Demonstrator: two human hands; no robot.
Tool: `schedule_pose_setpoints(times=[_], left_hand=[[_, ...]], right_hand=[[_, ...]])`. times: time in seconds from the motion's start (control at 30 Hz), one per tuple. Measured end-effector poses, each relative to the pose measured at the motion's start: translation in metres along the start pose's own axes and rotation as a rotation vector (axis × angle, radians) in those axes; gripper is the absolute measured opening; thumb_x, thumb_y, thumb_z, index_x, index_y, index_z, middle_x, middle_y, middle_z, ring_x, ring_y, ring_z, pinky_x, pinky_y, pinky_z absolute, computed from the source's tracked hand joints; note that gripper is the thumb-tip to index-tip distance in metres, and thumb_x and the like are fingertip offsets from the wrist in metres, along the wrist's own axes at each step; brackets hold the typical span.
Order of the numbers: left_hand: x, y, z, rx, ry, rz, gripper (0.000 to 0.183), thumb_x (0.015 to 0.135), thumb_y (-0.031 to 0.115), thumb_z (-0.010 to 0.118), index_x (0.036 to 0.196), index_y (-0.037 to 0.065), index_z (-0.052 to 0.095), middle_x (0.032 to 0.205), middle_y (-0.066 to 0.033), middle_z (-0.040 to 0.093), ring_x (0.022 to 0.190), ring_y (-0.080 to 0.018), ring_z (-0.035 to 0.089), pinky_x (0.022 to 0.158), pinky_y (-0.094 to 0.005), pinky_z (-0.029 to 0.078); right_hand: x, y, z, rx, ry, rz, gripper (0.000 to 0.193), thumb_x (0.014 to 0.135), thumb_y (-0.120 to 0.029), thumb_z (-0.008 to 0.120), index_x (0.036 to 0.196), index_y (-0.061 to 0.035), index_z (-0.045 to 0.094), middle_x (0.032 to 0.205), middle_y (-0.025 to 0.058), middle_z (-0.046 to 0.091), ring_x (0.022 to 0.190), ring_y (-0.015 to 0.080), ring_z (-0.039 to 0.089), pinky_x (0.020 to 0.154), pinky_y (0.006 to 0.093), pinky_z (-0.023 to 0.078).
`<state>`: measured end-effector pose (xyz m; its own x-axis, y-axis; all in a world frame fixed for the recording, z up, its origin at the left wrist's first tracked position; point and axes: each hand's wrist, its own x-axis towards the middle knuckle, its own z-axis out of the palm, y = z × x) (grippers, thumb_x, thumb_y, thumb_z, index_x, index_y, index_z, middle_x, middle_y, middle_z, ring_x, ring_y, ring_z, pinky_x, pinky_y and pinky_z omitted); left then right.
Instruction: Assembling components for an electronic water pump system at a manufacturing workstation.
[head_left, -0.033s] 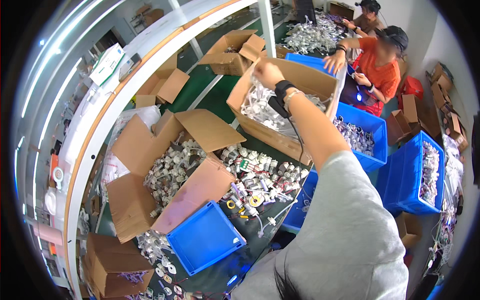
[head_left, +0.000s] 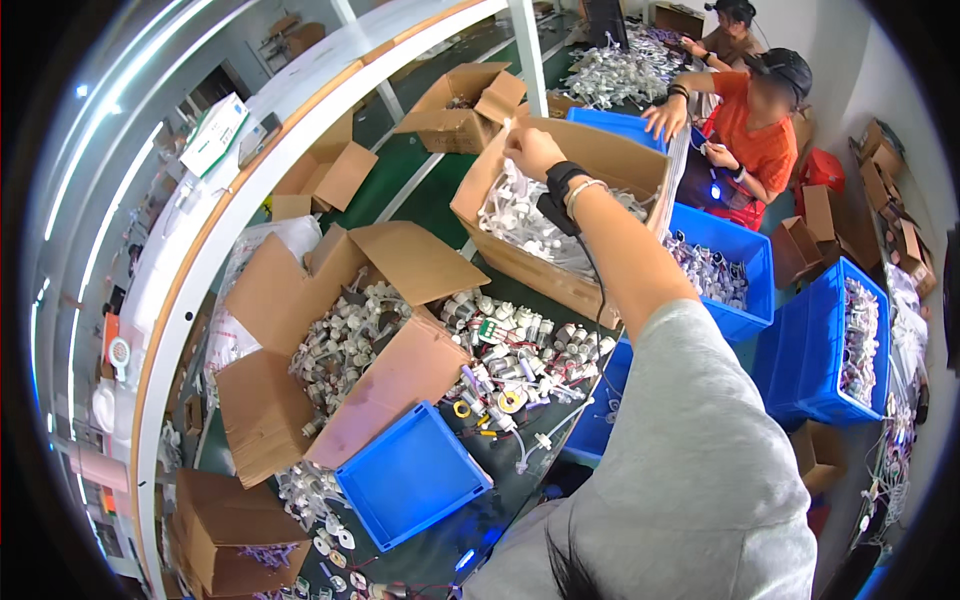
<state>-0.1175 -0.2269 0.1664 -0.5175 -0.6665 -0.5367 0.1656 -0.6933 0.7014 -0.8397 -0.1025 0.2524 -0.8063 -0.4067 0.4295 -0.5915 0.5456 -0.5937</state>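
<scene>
My right hand (head_left: 533, 152) reaches over the far left part of a large cardboard box (head_left: 535, 275). Its fingers are bent and pressed together; what they hold, if anything, is too small to make out. Beneath the hand, white plastic parts with clear tubing (head_left: 525, 215) fill the box. A dark strap (head_left: 563, 180) and a light bracelet circle my wrist, and a black cable (head_left: 601, 290) hangs down from it. My left hand is not in view.
An open carton (head_left: 265, 290) of small motor-like parts stands left, beside a loose heap (head_left: 530, 350) of them. An upturned-looking blue tray (head_left: 415, 480) lies nearer. Blue bins (head_left: 740, 325) stand at right. A co-worker in orange (head_left: 765, 140) rests one hand near my box's far right corner.
The view has shifted slightly. My right hand stays over the same part of the box, and its fingers show more sharply than before.
</scene>
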Motion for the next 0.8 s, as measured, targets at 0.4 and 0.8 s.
schedule_pose_setpoints(times=[0.4,0.8], left_hand=[[-0.054,-0.014,0.000,-0.244,-0.093,-0.050,0.045,0.073,-0.006,0.055,0.112,0.009,0.036,0.072,-0.0025,0.046,0.065,-0.0132,0.045,0.051,-0.0261,0.041],[-0.073,-0.009,0.038,0.080,-0.079,0.197,0.032,0.084,0.038,0.040,0.090,0.007,0.046,0.044,-0.0043,0.044,0.034,-0.0129,0.041,0.038,-0.0287,0.039]], right_hand=[[-0.073,0.022,-0.052,0.090,0.181,0.108,0.017,0.072,-0.020,0.060,0.082,-0.0064,0.061,0.078,0.0129,0.061,0.076,0.0262,0.059,0.070,0.0348,0.046],[-0.112,-0.078,-0.143,0.792,-0.079,-0.150,0.018,0.085,-0.014,0.049,0.098,-0.0022,0.054,0.069,0.0017,0.056,0.064,0.0062,0.051,0.058,0.0181,0.041]])
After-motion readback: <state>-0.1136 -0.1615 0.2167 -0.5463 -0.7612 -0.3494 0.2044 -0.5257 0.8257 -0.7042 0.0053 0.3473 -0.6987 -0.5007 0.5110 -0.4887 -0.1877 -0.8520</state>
